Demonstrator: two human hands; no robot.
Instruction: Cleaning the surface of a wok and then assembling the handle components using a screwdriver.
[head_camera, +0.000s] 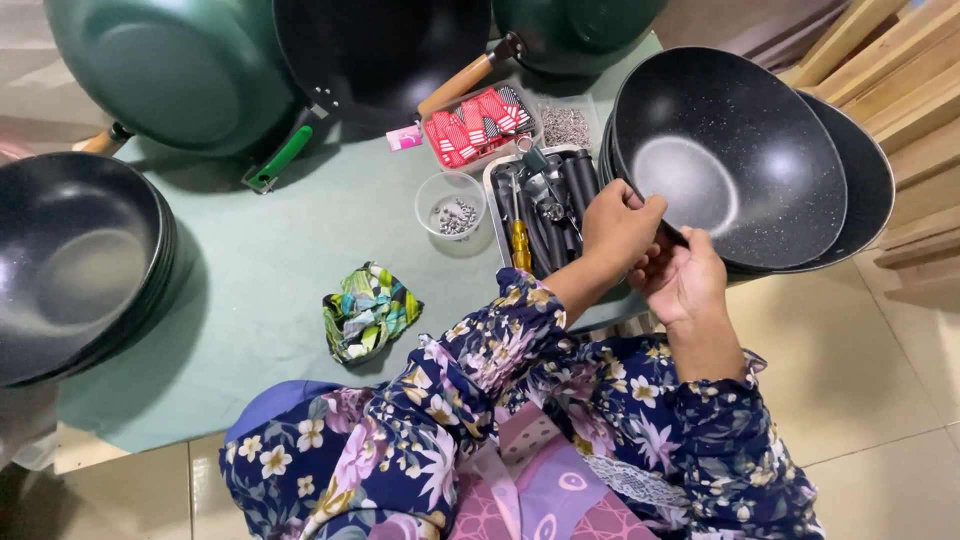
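- Sitting at the bottom of the frame, a person in floral sleeves is working at the near rim of a speckled black wok (730, 160), right of centre.
- The left hand (620, 228) is curling shut over the rim; the right hand (685, 280) is cupping beneath, fingers closed on a dark handle piece, barely visible.
- Judging by this, the handle-fitting step is going on; next, it is calling for a fastener and the yellow-handled screwdriver (521, 243).
- Lying beside, a metal tray (497, 215) is holding tools, and a clear cup of screws (450, 207).
- Farther off, green woks (170, 70) are resting overturned at the top.
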